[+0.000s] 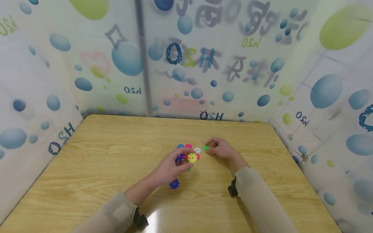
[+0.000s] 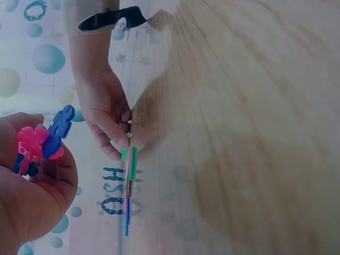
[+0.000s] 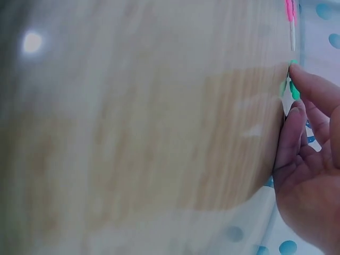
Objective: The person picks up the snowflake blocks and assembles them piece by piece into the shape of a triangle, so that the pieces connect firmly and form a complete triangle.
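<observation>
While our left hand [image 1: 170, 166] curls round a cluster of joined snowflake discs [image 1: 187, 157] (yellow, pink and blue among them) just above the table [image 1: 102, 155], a loose blue disc [image 1: 174, 184] lies beside that wrist. Further right, a white disc [image 1: 197, 149] rests flat on the wood, and our right hand [image 1: 222, 148] pinches a green disc [image 1: 206, 148] at the table's surface.

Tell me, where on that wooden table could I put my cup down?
The table is bare left of the left hand, and along the far edge. It is crowded mid-table: the left hand holds a cluster of snowflake pieces, the right hand pinches a green piece.
</observation>
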{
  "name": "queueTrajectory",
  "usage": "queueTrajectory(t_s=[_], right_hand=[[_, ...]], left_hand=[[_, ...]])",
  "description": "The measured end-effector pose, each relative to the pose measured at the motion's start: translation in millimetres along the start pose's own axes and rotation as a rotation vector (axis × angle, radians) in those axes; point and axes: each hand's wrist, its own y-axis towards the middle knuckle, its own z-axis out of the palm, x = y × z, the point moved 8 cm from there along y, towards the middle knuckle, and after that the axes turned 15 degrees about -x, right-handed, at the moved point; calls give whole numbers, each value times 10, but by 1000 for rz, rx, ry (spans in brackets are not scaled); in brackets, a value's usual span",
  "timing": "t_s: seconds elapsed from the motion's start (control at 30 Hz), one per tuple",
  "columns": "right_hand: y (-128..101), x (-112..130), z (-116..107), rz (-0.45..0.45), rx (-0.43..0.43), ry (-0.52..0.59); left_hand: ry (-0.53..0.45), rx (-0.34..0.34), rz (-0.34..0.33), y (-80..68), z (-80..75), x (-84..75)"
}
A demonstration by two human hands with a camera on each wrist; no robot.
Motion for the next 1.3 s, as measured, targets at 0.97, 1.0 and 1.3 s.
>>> queueTrajectory(t_s=[0.97, 1.0, 1.3], right_hand=[[-816, 428, -159, -169, -86, 361], [-847, 462, -159, -182, -82, 376], [-987, 632, -159, -232, -91, 411]], left_hand=[[-21, 11, -74, -35, 28, 6], [-25, 13, -76, -35, 29, 8], [-54, 13, -108, -36, 21, 24]])
